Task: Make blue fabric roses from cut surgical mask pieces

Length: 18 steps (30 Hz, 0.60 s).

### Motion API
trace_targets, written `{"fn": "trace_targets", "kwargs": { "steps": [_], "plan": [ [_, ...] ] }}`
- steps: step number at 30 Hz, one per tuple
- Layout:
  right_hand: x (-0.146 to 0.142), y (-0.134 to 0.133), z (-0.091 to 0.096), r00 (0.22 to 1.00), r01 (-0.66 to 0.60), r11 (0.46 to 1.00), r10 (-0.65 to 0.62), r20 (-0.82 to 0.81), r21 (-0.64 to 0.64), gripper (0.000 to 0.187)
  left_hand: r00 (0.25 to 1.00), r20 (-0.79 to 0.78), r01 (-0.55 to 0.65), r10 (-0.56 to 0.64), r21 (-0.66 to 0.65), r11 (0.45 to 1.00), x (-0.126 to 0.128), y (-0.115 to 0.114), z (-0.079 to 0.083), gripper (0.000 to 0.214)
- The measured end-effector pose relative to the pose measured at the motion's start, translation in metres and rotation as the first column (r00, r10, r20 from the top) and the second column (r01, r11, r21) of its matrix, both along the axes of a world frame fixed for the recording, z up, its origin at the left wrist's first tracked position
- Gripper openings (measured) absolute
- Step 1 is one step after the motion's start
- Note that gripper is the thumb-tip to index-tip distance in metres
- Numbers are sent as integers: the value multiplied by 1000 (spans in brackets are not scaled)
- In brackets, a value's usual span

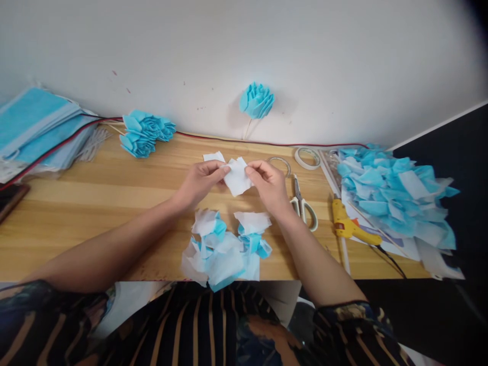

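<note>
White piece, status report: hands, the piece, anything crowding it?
Left hand, right hand: both pinching white piece. Piece held above table. Scrap pile at near edge, scissors by right hand.

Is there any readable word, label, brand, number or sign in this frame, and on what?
None can be read. The small white fabric piece pinched by the left hand and right hand is blank; the yellow glue gun, white-handled scissors and stack of blue face masks show no legible marking.
</note>
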State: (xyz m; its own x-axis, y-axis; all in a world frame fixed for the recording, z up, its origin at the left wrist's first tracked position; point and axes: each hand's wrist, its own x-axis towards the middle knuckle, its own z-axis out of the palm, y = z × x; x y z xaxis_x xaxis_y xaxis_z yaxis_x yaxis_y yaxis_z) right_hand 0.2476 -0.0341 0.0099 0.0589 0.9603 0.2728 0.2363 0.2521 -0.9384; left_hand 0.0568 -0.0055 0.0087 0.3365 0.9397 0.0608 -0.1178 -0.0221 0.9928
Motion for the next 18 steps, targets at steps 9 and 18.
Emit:
{"fn": "trace_targets", "kwargs": {
  "steps": [9, 18],
  "plan": [
    [-3, 2, -2, 995, 53, 999, -53, -88, -2, 21, 986, 169, 9, 11, -117, 993, 1, 2, -1, 42],
    [-3, 1, -3, 993, 65, 998, -64, -103, 0, 23, 982, 104, 171, -157, -150, 974, 0, 2, -11, 41]
  ]
}}
